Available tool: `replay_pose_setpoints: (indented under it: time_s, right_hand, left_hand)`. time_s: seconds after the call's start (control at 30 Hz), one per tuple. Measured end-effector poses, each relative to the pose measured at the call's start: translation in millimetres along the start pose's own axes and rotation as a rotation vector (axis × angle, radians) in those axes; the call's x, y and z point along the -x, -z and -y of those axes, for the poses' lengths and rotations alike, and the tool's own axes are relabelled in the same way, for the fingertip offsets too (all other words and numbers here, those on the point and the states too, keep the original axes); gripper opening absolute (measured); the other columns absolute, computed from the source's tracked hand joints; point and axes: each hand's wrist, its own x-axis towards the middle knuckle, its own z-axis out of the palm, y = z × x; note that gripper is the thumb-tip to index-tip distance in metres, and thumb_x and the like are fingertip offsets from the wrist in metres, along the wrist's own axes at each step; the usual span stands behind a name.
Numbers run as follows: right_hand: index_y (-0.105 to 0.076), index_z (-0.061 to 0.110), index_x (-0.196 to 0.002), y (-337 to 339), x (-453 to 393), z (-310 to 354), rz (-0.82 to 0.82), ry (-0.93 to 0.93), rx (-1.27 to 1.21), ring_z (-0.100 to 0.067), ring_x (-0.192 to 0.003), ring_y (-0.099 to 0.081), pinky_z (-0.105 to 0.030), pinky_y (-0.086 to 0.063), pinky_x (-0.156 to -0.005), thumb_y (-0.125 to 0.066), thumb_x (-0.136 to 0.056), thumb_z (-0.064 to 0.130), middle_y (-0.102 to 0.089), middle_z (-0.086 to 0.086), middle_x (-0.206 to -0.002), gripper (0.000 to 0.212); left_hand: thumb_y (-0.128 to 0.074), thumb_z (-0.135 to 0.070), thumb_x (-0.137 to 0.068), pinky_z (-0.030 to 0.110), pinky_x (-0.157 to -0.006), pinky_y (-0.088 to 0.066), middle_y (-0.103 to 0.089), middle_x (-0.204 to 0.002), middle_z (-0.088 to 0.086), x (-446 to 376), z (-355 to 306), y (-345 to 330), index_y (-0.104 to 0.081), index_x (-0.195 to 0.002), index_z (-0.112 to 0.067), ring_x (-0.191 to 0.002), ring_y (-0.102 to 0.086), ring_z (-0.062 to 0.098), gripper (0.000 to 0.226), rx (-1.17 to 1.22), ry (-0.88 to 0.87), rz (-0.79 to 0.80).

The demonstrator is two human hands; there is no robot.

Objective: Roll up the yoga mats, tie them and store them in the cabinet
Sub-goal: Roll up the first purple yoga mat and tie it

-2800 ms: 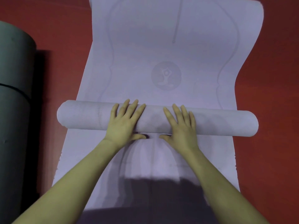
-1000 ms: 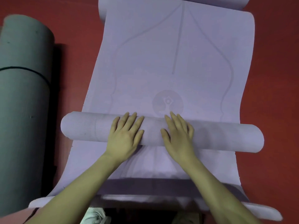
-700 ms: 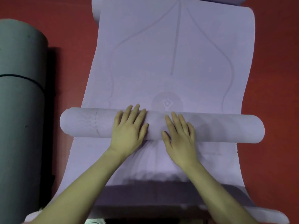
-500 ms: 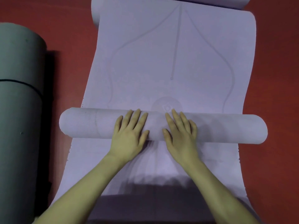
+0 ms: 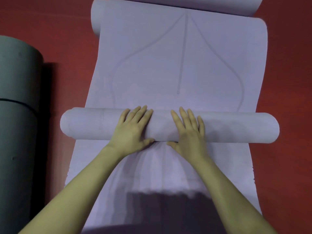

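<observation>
A lilac yoga mat point(image 5: 168, 65) lies lengthwise on the red floor, its flat part printed with curved lines. Its near part is wound into a roll point(image 5: 236, 128) lying crosswise in the middle of the view. My left hand point(image 5: 133, 130) rests flat on the roll left of centre, fingers straight and the thumb down at the roll's near edge. My right hand point(image 5: 189, 130) presses on it the same way just right of centre. The mat's far end point(image 5: 194, 5) curls up at the top of the view.
A dark grey rolled mat point(image 5: 15, 132) with a thin black band round it lies along the left edge. Red floor point(image 5: 287, 81) shows on both sides of the lilac mat. A dark shadow falls across the mat near my body.
The roll has moved away from me along the mat and now covers the round emblem. Both hands stayed flat on it and went forward with it.
</observation>
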Motion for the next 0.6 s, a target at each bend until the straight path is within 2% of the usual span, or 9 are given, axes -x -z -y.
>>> replay_pose_setpoints:
  time_s: [0.13, 0.2, 0.3, 0.4, 0.5, 0.6]
  right_hand:
    - [-0.040, 0.021, -0.141, -2.4, -12.4, -6.2, -0.030, 0.047, -0.001, -0.034, -0.133, -0.042, -0.047, -0.015, -0.108, -0.092, -0.036, 0.046, -0.045, -0.010, -0.145, 0.120]
    - [-0.039, 0.026, -0.140, -2.1, -15.3, -8.4, -0.034, 0.079, -0.012, -0.035, -0.132, -0.044, -0.048, -0.016, -0.106, -0.092, -0.036, 0.046, -0.047, -0.011, -0.143, 0.119]
    - [-0.042, 0.032, -0.136, -1.3, -15.1, -10.7, -0.047, 0.096, -0.035, -0.033, -0.126, -0.049, -0.046, -0.017, -0.105, -0.092, -0.040, 0.046, -0.052, -0.011, -0.138, 0.109]
    - [-0.044, 0.034, -0.132, 1.1, -9.0, -7.6, -0.051, 0.073, -0.061, -0.029, -0.123, -0.052, -0.045, -0.016, -0.106, -0.092, -0.041, 0.043, -0.055, -0.008, -0.134, 0.104]
    - [-0.047, 0.033, -0.130, 4.8, 2.9, -4.0, -0.055, 0.070, -0.065, -0.028, -0.120, -0.054, -0.045, -0.019, -0.104, -0.093, -0.039, 0.043, -0.058, -0.007, -0.131, 0.103]
    - [-0.046, 0.034, -0.131, 11.2, 24.9, 1.3, -0.015, 0.072, -0.066, -0.028, -0.119, -0.055, -0.046, -0.019, -0.102, -0.092, -0.040, 0.044, -0.058, -0.007, -0.130, 0.102]
  left_hand:
    - [-0.080, -0.059, -0.046, 0.058, -0.101, -0.036, -0.051, -0.140, 0.013, -7.1, 6.4, 1.2, -0.049, -0.138, -0.008, -0.126, -0.050, 0.036, 0.110, -0.058, -0.014, 0.018]
    - [-0.086, -0.056, -0.041, 0.060, -0.098, -0.038, -0.054, -0.136, 0.014, -10.7, 7.2, 0.4, -0.051, -0.135, -0.007, -0.122, -0.053, 0.038, 0.112, -0.054, -0.003, 0.018]
    - [-0.087, -0.058, -0.043, 0.056, -0.093, -0.043, -0.061, -0.127, 0.013, -14.4, 10.0, 0.3, -0.057, -0.130, -0.007, -0.111, -0.061, 0.037, 0.106, -0.040, -0.036, -0.019]
    - [-0.083, -0.061, -0.053, 0.047, -0.093, -0.041, -0.062, -0.125, 0.011, -8.9, 10.3, -1.8, -0.057, -0.128, -0.008, -0.107, -0.061, 0.035, 0.095, -0.017, -0.063, -0.066]
    - [-0.058, -0.068, -0.066, 0.044, -0.091, -0.033, -0.062, -0.125, 0.011, 3.5, 5.5, -2.3, -0.057, -0.128, -0.009, -0.106, -0.061, 0.034, 0.086, -0.011, -0.083, -0.087]
    - [-0.045, -0.071, -0.071, 0.043, -0.090, -0.040, -0.063, -0.124, 0.009, 24.9, -2.3, -1.8, -0.060, -0.127, -0.009, -0.105, -0.061, 0.033, 0.085, 0.013, -0.083, -0.077]
